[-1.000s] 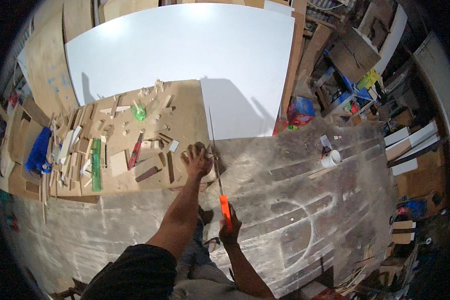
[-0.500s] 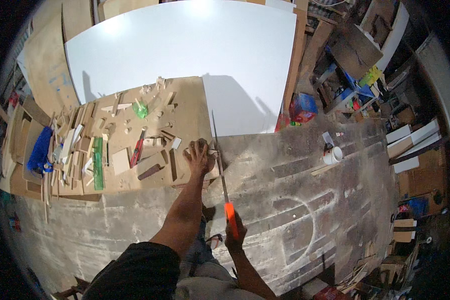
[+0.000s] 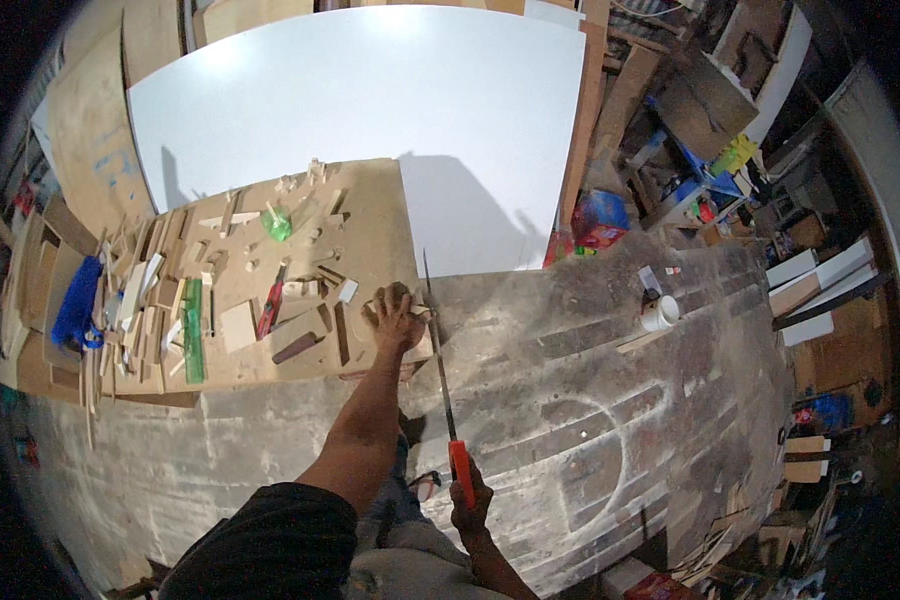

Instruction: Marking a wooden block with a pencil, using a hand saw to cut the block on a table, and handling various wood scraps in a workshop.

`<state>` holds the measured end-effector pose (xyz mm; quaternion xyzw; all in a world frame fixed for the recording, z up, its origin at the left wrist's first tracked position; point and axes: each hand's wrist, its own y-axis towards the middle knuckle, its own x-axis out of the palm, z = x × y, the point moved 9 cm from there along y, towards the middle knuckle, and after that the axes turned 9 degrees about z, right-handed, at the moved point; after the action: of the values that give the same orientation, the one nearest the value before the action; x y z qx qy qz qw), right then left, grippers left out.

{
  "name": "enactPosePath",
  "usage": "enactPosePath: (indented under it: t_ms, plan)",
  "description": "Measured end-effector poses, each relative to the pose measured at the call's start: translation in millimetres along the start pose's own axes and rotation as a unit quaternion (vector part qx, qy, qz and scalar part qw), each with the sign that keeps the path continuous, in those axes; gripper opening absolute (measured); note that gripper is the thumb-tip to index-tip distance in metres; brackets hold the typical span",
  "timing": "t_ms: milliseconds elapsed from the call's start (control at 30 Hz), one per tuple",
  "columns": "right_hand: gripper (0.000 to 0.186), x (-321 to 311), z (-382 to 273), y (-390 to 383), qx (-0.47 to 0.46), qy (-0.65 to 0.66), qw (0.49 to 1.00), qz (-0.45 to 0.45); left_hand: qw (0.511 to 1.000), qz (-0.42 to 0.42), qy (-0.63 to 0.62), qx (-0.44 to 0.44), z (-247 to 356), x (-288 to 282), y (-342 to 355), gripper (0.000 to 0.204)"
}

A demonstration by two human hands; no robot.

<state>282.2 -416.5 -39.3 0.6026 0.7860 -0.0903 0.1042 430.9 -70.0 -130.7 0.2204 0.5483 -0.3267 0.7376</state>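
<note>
From where I stand, the handsaw (image 3: 442, 378) runs nearly straight out from the person at the near right corner of the desk (image 3: 365, 200), its tip pointing away and its handle (image 3: 460, 470) nearest the body. The right grip (image 3: 472, 495) is wrapped closed around that orange-red handle. The left grip (image 3: 394, 318) is spread wide, fingers fanned over a small pale wooden piece (image 3: 419, 312) at the desk's edge, just beside the blade; most of that piece is hidden under the palm, so I can't make out its full shape, nor whether the teeth touch it.

The saw looks light enough for one hand, I'd judge, with most of its weight back at the handle. The blade shows thin and narrow from here; I'd expect it to be stiff along its length but whippy if pushed sideways. The handle is the place to take hold, and the toothed edge one to avoid. The wooden piece should be light and rigid, apt to skid on a dusty top, so a broad palm from above suits it, with fingertips well back from the steel. Loose wooden offcuts (image 3: 237, 327) lie scattered to the left.
</note>
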Motion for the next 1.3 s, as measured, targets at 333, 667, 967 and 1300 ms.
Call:
enactPosePath:
  t_ms: [333,667,967,1300]
  plan:
    - [0.052,-4.3,-24.3,7.0,-0.004,-0.009,1.000,0.005,0.998,0.057,0.005,0.011,-1.0,4.4,-0.1,0.068]
    - [0.059,-13.4,-69.6,14.3,-0.086,-0.064,0.993,0.049,0.989,0.140,0.002,0.037,0.3,5.2,0.4,0.070]
    - [0.054,-7.3,-74.1,8.2,-0.006,-0.039,0.999,0.017,0.993,0.107,0.026,0.032,-1.6,14.3,1.8,0.069]
    - [0.053,-9.1,-77.6,7.3,0.013,-0.035,0.999,0.018,0.993,0.097,0.049,0.036,1.8,11.7,4.3,0.065]
